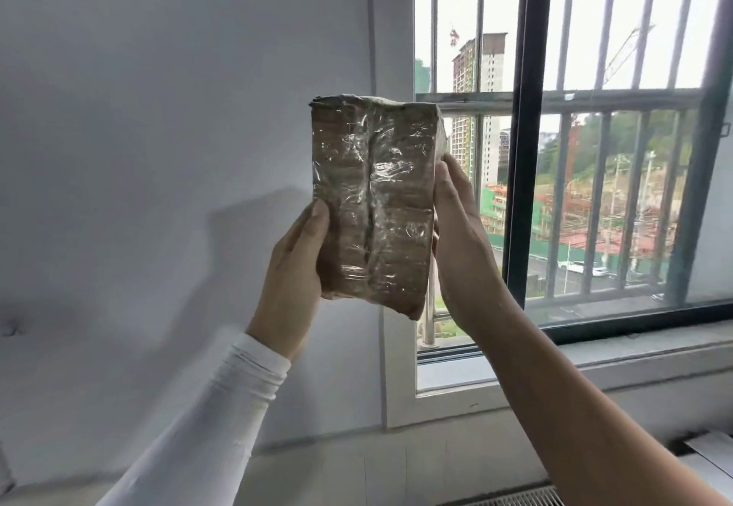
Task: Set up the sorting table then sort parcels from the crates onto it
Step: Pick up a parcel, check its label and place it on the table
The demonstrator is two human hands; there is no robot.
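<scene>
Held upright mid-frame, raised before the wall: a brown parcel wrapped in clear tape, a seam running down its face. Gripped at 8 o'clock by the left hand, thumb on the front and fingers hidden behind, white sleeve below; clasped at 3 o'clock by the right hand, palm flat along the side edge, fingers out of sight behind. At 2 o'clock, a barred window.
</scene>
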